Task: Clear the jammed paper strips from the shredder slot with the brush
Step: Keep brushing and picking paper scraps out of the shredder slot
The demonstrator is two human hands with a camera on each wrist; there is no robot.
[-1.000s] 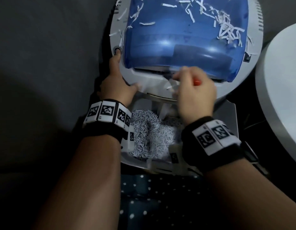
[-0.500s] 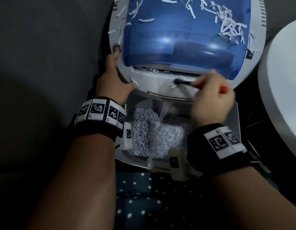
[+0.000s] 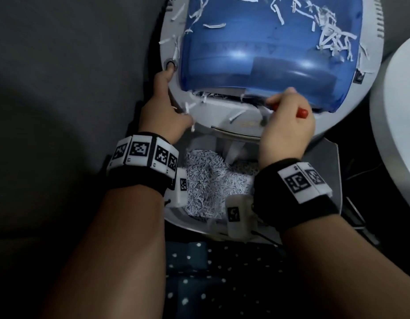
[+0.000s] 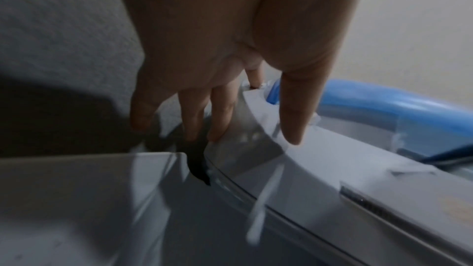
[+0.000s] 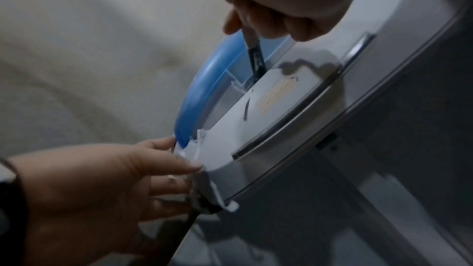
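The shredder (image 3: pixel 234 116) has a grey body and a blue see-through cover (image 3: pixel 257 42) strewn with white paper strips. Its slot runs under the cover's front edge, where jammed strips (image 3: pixel 205 96) stick out. My right hand (image 3: pixel 282 111) grips the red-handled brush (image 3: pixel 301 112). In the right wrist view the brush's dark bristles (image 5: pixel 256 62) poke into the slot beside the cover (image 5: pixel 204 92). My left hand (image 3: pixel 174 100) rests on the shredder's left edge with straight fingers (image 4: pixel 220 112). Its thumb (image 4: pixel 294 108) lies on top and its index finger points at a round button (image 3: pixel 170 64).
Below the shredder head an open grey bin (image 3: pixel 190 224) holds a heap of shredded paper (image 3: pixel 210 180). A white round tabletop (image 3: pixel 397 123) stands close on the right. Grey upholstery (image 3: pixel 61 65) fills the left, and dotted dark fabric (image 3: pixel 222 272) lies at the bottom.
The brush swung from lying across the front ledge to poking into the slot. More loose strips now lie on the ledge and hang from the slot. The left hand stayed put.
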